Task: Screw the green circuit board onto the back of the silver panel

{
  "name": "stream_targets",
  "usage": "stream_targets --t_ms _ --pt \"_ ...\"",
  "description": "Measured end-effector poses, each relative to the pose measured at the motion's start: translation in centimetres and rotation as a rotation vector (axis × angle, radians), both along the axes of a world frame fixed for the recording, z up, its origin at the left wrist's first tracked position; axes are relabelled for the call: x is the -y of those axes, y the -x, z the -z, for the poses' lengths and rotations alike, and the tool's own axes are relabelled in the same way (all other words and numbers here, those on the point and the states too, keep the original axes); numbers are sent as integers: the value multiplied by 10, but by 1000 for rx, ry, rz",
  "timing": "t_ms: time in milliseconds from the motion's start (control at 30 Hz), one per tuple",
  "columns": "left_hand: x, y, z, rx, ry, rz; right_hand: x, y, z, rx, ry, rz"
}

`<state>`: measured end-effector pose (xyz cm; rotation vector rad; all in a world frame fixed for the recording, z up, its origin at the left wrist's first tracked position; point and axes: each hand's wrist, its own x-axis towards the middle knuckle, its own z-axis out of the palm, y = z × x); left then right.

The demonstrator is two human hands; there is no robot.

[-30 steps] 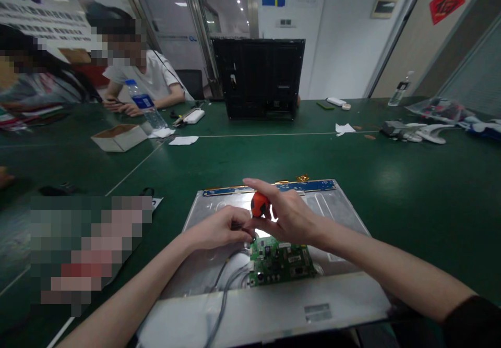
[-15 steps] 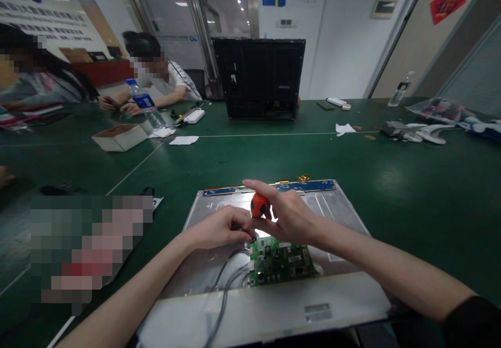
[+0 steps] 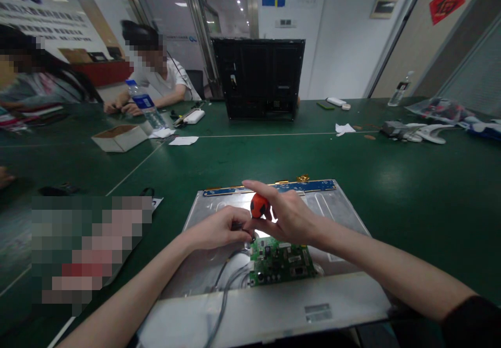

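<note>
A screwdriver with an orange and black handle (image 3: 258, 205) stands nearly upright over the far left corner of a green circuit board (image 3: 279, 262). My right hand (image 3: 287, 215) is closed around that handle, its index finger stretched out to the left. Beside it, my left hand (image 3: 230, 225) is closed, fingertips pinched at the board's corner near the tool's lower end; what they hold is hidden. The board lies on the metal back of a display panel (image 3: 199, 270). Grey cables (image 3: 225, 298) run from the board's left side toward me. The screwdriver's tip is hidden.
A blue circuit strip (image 3: 324, 185) lines the panel's far edge. Farther back on the green table stand a black monitor housing (image 3: 260, 79), an open white box (image 3: 121, 138) and a water bottle (image 3: 146, 105). Grey and white parts (image 3: 415, 131) lie right. Two people sit at far left.
Both my hands and the screwdriver hold nearly the same position. Across the table, the person in white has shifted their head and hands slightly.
</note>
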<state>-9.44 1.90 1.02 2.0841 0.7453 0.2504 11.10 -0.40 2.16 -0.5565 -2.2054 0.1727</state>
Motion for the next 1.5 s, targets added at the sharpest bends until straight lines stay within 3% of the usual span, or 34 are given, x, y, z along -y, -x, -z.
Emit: stream_targets --t_ms 400,700,1033,1500 --pt "2 2 4 -13 -10 -35 4 3 0 -39 -129 -9" --pt "0 6 9 -26 -10 -34 5 5 1 -64 -112 -14" --pt "0 3 2 -10 4 -5 11 -3 -12 94 61 -51" --pt "-1 3 2 -66 2 -34 10 -3 -13 63 -29 -33"
